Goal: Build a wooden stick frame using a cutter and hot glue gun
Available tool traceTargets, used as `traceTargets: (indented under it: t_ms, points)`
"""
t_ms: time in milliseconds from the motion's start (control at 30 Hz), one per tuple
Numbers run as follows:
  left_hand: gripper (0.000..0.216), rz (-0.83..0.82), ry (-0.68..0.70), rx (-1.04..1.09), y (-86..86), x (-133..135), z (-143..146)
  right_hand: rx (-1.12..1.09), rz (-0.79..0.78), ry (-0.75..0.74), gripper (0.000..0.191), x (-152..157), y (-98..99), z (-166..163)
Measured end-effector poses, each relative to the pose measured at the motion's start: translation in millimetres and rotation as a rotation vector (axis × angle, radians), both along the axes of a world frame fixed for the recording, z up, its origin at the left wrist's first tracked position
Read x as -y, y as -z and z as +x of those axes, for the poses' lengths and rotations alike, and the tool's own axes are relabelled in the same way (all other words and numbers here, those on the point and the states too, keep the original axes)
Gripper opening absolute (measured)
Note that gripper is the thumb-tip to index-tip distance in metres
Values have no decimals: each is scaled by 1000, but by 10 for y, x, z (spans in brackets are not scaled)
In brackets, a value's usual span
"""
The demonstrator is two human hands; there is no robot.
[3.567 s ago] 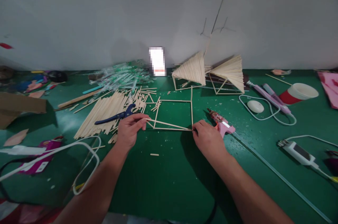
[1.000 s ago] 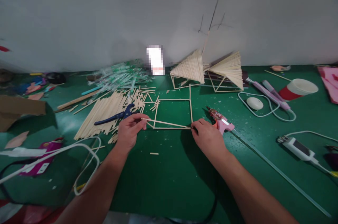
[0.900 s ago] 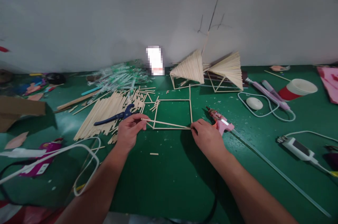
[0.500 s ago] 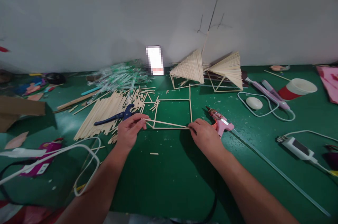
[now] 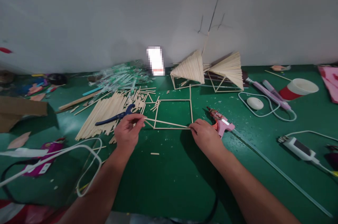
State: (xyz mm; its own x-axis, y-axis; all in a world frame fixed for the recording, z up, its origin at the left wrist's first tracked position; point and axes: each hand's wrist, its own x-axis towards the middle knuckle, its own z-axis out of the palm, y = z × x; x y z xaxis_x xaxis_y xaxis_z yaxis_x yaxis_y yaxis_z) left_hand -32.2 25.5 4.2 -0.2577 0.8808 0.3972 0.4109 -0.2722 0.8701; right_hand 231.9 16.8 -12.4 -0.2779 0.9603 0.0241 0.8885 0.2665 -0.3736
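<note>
Between the finger and thumb of my left hand (image 5: 128, 130) is the left end of a thin wooden stick (image 5: 166, 123). This stick slants across the near side of a square frame of wooden sticks (image 5: 174, 100). My right hand (image 5: 207, 132) pinches at the frame's near right corner, where the stick's other end meets it; the fingertips cover the joint. Just right of that hand lies a pink glue gun (image 5: 223, 123) with a long clear glue stick out of its back. Blue cutters (image 5: 116, 116) rest on the loose sticks (image 5: 101, 115) behind my left hand.
Two fan-shaped stick models (image 5: 188, 71) stand by the wall beside a lit phone (image 5: 155, 60). Clear plastic wrappers (image 5: 121, 72) lie at back left. White cables (image 5: 89, 146) loop at the left; a paper cup (image 5: 298, 88) and a corded white device (image 5: 298, 148) are at right.
The fingers of my left hand have drawn in closer at the stick's end, and the hand has shifted slightly left. My right hand stays at the corner. The view has moved a little.
</note>
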Motion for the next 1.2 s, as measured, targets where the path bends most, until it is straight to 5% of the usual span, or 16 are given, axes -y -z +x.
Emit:
traceTargets:
  t_ms: [667, 1200]
  points:
    - [16, -60, -42, 4, 3, 7, -1, -19, -13, -20, 23, -12, -2, 7]
    - [11, -100, 58, 87, 12, -41, -63, -70, -27, -16, 24, -17, -15, 13]
